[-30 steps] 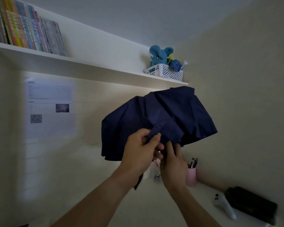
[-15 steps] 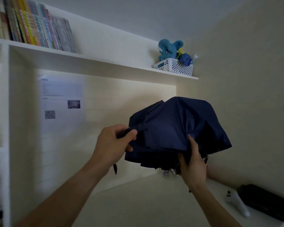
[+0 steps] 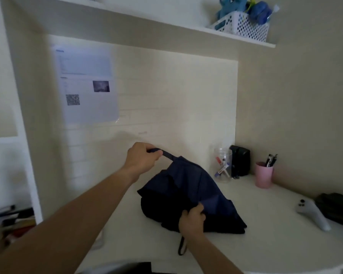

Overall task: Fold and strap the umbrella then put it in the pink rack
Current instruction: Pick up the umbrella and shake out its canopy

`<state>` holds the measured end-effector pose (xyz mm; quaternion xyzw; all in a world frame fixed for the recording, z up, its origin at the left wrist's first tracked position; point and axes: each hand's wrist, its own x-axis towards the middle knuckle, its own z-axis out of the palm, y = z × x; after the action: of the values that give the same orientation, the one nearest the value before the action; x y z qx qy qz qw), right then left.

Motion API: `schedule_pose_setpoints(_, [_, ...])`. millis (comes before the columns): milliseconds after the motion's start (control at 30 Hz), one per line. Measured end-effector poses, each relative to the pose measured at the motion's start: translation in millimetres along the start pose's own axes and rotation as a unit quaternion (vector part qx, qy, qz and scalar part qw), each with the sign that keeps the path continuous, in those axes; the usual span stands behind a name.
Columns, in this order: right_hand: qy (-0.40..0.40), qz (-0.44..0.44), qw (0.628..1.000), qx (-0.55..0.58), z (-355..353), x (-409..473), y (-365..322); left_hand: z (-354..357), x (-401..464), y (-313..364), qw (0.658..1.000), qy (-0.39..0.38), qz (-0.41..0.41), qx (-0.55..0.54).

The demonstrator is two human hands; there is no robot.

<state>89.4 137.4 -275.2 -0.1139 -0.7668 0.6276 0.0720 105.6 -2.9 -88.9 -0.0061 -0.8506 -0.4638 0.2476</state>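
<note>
Navy umbrella (image 3: 188,196) loose over desk (image 3: 265,244); left hand (image 3: 142,158) pinches its strap (image 3: 167,154), right hand (image 3: 191,219) grips the bunched fabric.

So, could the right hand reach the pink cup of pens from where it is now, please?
Probably yes: the right hand grips the umbrella, so it must let go first. The desk between it and the pink cup looks bare.
</note>
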Motion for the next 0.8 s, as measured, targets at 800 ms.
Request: schedule_pose_setpoints(800, [-0.236,-0.405,0.841,-0.269,-44,145,-199,70,-40,-145,0.913,-0.260,-0.045,0.312])
